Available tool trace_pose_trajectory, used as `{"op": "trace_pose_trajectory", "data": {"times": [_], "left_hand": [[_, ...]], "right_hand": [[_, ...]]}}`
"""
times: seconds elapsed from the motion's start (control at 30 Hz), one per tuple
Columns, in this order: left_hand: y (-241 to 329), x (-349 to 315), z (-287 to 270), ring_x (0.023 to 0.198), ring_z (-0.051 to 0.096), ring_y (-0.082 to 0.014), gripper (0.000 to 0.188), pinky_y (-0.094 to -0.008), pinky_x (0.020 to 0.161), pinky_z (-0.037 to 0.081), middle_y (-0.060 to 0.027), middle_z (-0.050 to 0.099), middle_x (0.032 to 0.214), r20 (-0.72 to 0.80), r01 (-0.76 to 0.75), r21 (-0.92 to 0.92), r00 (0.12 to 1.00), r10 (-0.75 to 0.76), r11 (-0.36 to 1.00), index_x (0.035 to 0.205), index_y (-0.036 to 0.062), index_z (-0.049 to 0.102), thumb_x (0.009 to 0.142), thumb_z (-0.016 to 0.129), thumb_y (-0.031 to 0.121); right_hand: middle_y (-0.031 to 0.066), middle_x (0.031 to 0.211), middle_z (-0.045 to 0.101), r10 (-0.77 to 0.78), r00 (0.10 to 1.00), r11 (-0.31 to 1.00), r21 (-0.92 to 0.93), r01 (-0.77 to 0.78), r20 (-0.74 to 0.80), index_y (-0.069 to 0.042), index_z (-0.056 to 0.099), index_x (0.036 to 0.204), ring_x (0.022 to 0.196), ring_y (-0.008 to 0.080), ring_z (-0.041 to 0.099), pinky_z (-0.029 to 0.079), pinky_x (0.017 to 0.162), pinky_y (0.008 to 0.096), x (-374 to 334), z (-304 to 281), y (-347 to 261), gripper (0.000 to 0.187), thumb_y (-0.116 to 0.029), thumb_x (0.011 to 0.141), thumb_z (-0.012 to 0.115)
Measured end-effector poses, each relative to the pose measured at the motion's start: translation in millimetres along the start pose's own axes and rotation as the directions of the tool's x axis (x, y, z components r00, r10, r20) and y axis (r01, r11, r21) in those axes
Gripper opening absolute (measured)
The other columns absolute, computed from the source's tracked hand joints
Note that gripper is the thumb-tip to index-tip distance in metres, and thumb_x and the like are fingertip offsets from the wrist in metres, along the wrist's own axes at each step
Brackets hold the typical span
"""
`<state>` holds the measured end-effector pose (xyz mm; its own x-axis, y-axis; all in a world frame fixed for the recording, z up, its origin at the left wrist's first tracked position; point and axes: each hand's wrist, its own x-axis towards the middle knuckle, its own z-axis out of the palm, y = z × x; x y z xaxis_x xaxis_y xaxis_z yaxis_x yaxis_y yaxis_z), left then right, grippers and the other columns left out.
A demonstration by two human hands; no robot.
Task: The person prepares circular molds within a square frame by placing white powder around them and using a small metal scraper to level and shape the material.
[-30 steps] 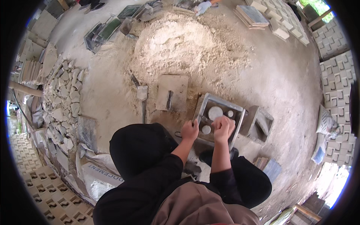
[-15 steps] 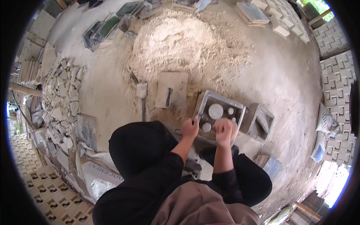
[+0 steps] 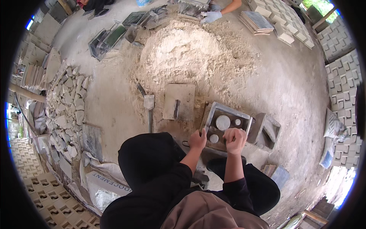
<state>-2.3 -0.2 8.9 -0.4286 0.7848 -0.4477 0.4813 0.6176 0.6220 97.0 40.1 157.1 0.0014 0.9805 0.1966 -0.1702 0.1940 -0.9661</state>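
Before us, a grey rectangular mould frame [image 3: 232, 110], slightly askew, inside it a large pale disc [image 3: 223, 122], small disc [image 3: 238, 122] right, medium disc [image 3: 214, 138] near left

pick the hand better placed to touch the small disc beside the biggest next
Likely the right hand: closer to the small disc; the left hand is at the left side of the frame.

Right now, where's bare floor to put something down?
Bare floor lies between the stone pile and shovel, and more between the powder heap and blocks at right. It's crowded around the frame, near the left hand and right hand.
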Motion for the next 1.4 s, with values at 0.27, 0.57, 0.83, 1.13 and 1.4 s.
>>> {"op": "trace_pose_trajectory", "data": {"times": [0.27, 0.57, 0.83, 1.13, 1.4], "left_hand": [[12, 1, -2, 0.08, 0.057, -0.0363, 0.049, -0.0455, 0.072, 0.043, -0.0168, 0.061, 0.079, 0.024, 0.032, 0.001, 0.999, -0.032, 1.0, 0.081, 0.0041, 0.059, 0.085, 0.038, 0.048], [0, 2, 11, 0.076, 0.058, -0.0358, 0.048, -0.0464, 0.066, 0.044, -0.0165, 0.061, 0.075, -0.017, -0.002, -0.031, 1.0, 0.001, 1.0, 0.076, 0.0054, 0.059, 0.083, 0.04, 0.049], [-1, -2, 5, 0.077, 0.058, -0.0358, 0.048, -0.0463, 0.067, 0.044, -0.0162, 0.061, 0.075, 0.009, 0.032, -0.013, 0.999, -0.032, 0.999, 0.076, 0.0052, 0.059, 0.083, 0.039, 0.049], [9, 2, 4, 0.077, 0.058, -0.0358, 0.049, -0.0458, 0.068, 0.044, -0.0163, 0.061, 0.076, 0.009, 0.008, -0.009, 1.0, -0.008, 1.0, 0.077, 0.0051, 0.06, 0.084, 0.038, 0.048], [2, 3, 6, 0.077, 0.058, -0.0371, 0.05, -0.0467, 0.068, 0.044, -0.0172, 0.061, 0.077, -0.008, -0.038, -0.036, 0.999, 0.038, 0.999, 0.078, 0.0052, 0.06, 0.085, 0.036, 0.048]], "right_hand": [[0.0026, 0.039, 0.032, 0.013, 0.999, 0.997, 0.08, -0.016, 0.036, -0.005, 0.031, 0.044, 0.036, 0.0123, 0.032, 0.03, 0.039, 0.0255, 7, -9, 4, 0.045, -0.02, 0.086, 0.035], [0.0024, 0.039, 0.032, -0.055, 0.998, 0.998, 0.016, 0.055, 0.008, -0.005, 0.03, 0.044, 0.036, 0.0116, 0.031, 0.031, 0.038, 0.0259, 5, -6, 8, 0.042, -0.017, 0.083, 0.037], [0.0027, 0.039, 0.032, 0.114, 0.993, 0.993, -0.032, -0.113, 0.034, -0.007, 0.03, 0.043, 0.036, 0.0123, 0.032, 0.033, 0.039, 0.0262, 12, 1, 4, 0.043, -0.018, 0.085, 0.034], [0.0024, 0.039, 0.035, 0.051, 0.996, 0.999, 0.0, -0.051, -0.068, -0.006, 0.032, 0.043, 0.036, 0.0106, 0.032, 0.036, 0.041, 0.0251, 12, -4, 3, 0.042, -0.019, 0.082, 0.038], [0.0042, 0.044, 0.036, 0.112, 0.993, 0.992, 0.057, -0.113, 0.03, -0.006, 0.035, 0.048, 0.041, 0.0136, 0.035, 0.037, 0.047, 0.0269, 15, -4, 7, 0.044, -0.029, 0.085, 0.036]]}}
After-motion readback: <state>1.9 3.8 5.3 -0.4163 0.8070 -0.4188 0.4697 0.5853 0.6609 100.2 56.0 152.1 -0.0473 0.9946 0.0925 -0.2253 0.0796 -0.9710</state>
